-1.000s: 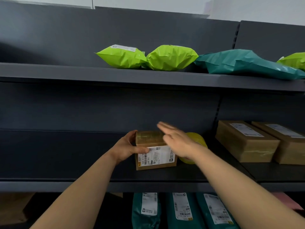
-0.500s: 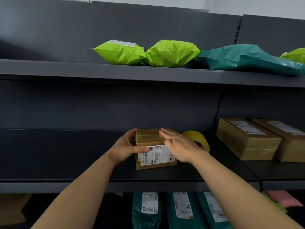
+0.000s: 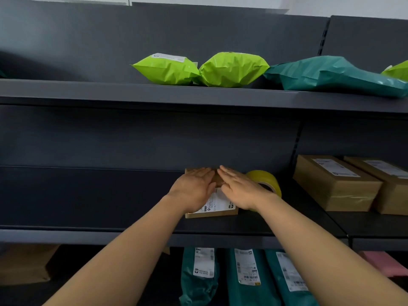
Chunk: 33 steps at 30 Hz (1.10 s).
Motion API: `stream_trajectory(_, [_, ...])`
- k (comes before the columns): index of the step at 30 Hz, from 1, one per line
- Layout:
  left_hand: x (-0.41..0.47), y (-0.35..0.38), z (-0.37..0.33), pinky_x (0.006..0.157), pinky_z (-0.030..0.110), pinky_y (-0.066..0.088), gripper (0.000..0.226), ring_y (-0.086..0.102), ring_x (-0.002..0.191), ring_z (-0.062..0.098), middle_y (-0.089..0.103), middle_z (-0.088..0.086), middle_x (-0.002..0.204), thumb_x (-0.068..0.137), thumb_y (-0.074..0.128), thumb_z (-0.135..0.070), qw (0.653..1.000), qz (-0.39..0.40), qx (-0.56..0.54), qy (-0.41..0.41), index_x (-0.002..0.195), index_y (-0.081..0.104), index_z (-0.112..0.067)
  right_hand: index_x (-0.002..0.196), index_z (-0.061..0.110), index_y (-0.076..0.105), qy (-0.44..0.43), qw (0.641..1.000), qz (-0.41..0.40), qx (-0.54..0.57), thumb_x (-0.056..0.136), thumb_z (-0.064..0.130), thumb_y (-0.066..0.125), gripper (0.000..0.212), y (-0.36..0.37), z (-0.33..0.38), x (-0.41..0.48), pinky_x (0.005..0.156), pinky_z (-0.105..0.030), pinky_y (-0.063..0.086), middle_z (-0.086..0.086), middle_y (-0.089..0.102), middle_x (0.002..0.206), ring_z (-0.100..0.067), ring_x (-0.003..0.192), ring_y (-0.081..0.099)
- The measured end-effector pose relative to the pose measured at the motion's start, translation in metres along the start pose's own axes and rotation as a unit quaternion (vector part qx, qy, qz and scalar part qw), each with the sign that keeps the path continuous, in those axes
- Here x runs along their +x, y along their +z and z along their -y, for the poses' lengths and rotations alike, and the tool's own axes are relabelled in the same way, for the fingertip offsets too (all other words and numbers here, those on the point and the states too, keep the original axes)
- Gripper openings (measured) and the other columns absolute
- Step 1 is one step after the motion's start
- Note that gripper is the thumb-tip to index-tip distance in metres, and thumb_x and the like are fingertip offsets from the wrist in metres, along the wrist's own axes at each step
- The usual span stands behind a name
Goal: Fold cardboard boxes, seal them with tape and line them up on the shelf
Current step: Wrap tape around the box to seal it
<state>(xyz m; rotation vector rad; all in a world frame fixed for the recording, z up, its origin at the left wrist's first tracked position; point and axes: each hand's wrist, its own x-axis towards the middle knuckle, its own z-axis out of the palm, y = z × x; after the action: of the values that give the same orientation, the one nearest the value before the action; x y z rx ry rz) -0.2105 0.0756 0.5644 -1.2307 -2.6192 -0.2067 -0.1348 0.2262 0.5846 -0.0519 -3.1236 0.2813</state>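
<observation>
A small taped cardboard box with a white barcode label on its front stands on the dark middle shelf. My left hand lies flat on the box's top, fingers straight. My right hand lies flat beside it on the top, fingers straight and pointing toward the back. The two hands hide most of the box's top. A roll of yellow tape stands just right of the box, partly behind my right wrist.
Two larger taped cardboard boxes sit at the right on the same level. Green and teal mailer bags lie on the upper shelf. Teal labelled bags and a pink parcel fill the lower shelf; brown cardboard lies lower left.
My left hand left the box's side, where it gripped, and now lies flat on top. My right hand came down flat onto the top. The view shifted slightly.
</observation>
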Motion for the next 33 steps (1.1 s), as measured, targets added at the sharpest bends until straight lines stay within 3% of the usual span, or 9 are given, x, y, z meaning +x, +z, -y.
stream_trajectory(8, [-0.031, -0.002, 0.021, 0.118, 0.022, 0.005, 0.06, 0.012, 0.15, 0.013, 0.019, 0.0, 0.162, 0.103, 0.036, -0.042, 0.994, -0.044, -0.087, -0.044, 0.154, 0.022, -0.015, 0.155, 0.016, 0.002, 0.007, 0.999, -0.026, -0.035, 0.104, 0.033, 0.019, 0.056, 0.005, -0.009, -0.009, 0.116, -0.022, -0.004, 0.002, -0.005, 0.163, -0.008, 0.148, -0.003])
stream_trajectory(13, [-0.027, -0.012, 0.019, 0.117, 0.03, 0.023, 0.066, 0.028, 0.145, 0.018, 0.03, 0.002, 0.158, 0.098, 0.05, -0.045, 0.986, -0.052, -0.139, -0.076, 0.152, 0.029, -0.014, 0.154, 0.012, 0.015, 0.029, 0.996, -0.065, -0.06, 0.103, 0.034, 0.019, 0.056, -0.007, 0.0, -0.001, 0.121, -0.031, 0.003, -0.003, 0.008, 0.162, -0.012, 0.149, 0.006])
stream_trajectory(17, [-0.022, 0.0, 0.012, 0.12, 0.025, 0.011, 0.059, 0.023, 0.147, 0.017, 0.031, 0.005, 0.158, 0.1, 0.047, -0.04, 0.993, -0.076, -0.095, -0.006, 0.15, 0.034, -0.012, 0.155, 0.014, 0.005, -0.022, 0.999, -0.021, -0.035, 0.103, 0.033, 0.021, 0.058, 0.003, 0.006, 0.003, 0.12, -0.029, 0.0, -0.001, -0.002, 0.163, -0.012, 0.149, -0.002])
stream_trajectory(22, [-0.033, 0.01, 0.028, 0.115, 0.015, 0.007, 0.056, 0.017, 0.148, 0.008, 0.029, -0.004, 0.158, 0.1, 0.048, -0.035, 0.983, -0.087, -0.156, -0.037, 0.151, 0.034, -0.017, 0.155, 0.017, 0.005, -0.025, 0.994, -0.067, -0.08, 0.103, 0.034, 0.02, 0.057, 0.009, -0.014, -0.001, 0.117, -0.024, -0.008, 0.002, 0.001, 0.163, -0.007, 0.148, 0.0])
stream_trajectory(27, [-0.034, 0.001, 0.027, 0.116, 0.021, 0.021, 0.059, 0.028, 0.144, 0.009, 0.038, -0.002, 0.154, 0.093, 0.062, -0.032, 0.966, -0.082, -0.236, -0.07, 0.146, 0.043, -0.015, 0.155, 0.016, 0.002, 0.016, 0.995, -0.06, -0.078, 0.102, 0.036, 0.026, 0.062, 0.003, -0.017, -0.013, 0.112, -0.021, -0.01, 0.003, -0.003, 0.162, -0.011, 0.149, -0.003])
stream_trajectory(31, [-0.037, -0.015, 0.024, 0.093, 0.01, 0.038, 0.058, 0.051, 0.12, 0.006, 0.055, -0.005, 0.137, 0.081, 0.077, -0.035, 0.954, -0.103, -0.251, -0.126, 0.133, 0.058, -0.015, 0.155, 0.018, 0.008, 0.035, 0.995, -0.082, -0.035, 0.099, 0.036, 0.039, 0.067, -0.009, -0.028, -0.011, 0.119, -0.027, -0.002, 0.001, 0.003, 0.163, -0.013, 0.149, 0.002])
stream_trajectory(33, [-0.032, -0.027, 0.017, 0.091, 0.015, 0.044, 0.072, 0.049, 0.118, 0.008, 0.052, -0.004, 0.138, 0.076, 0.078, -0.048, 0.961, -0.101, -0.215, -0.141, 0.136, 0.052, -0.019, 0.155, 0.018, 0.008, 0.069, 0.991, -0.112, 0.015, 0.096, 0.031, 0.046, 0.072, -0.019, -0.043, -0.011, 0.121, -0.03, 0.004, 0.0, 0.005, 0.163, -0.016, 0.149, 0.005])
